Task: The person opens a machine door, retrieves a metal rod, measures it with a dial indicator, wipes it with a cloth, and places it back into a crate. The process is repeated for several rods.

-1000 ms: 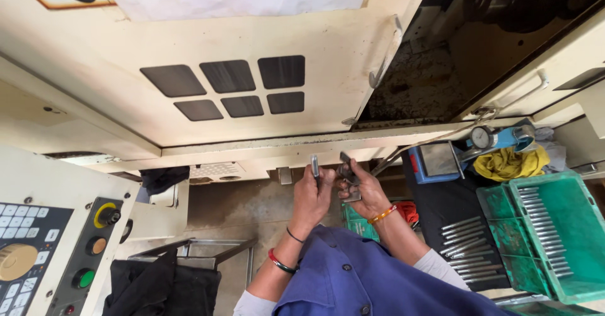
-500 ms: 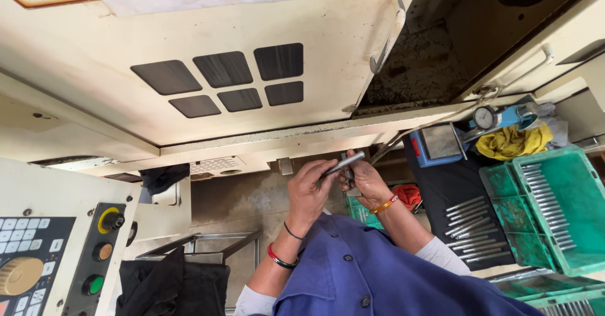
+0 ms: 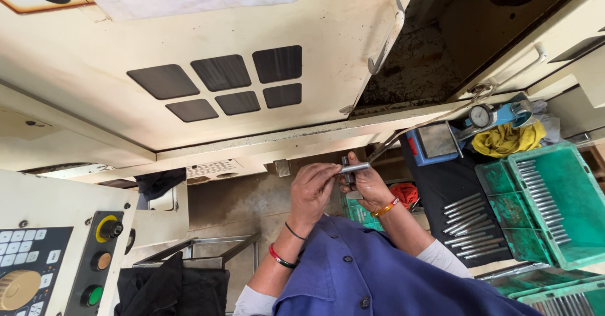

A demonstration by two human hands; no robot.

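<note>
Left hand (image 3: pixel 312 187) and right hand (image 3: pixel 368 183): together, both clamped on metal rod (image 3: pixel 354 168), now level versus earlier tilt; machine sill (image 3: pixel 252 149) just beyond.

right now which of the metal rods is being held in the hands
The single metal rod pinched between the left hand and right hand. The other rods lie loose on the black mat and in the green tray.

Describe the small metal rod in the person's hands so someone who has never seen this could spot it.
Start at the big cream machine door with dark square panels. Below it, both hands meet over the blue shirt. The short silvery metal rod lies level between the left hand and right hand, unlike the loose rods on the dark mat.
</note>
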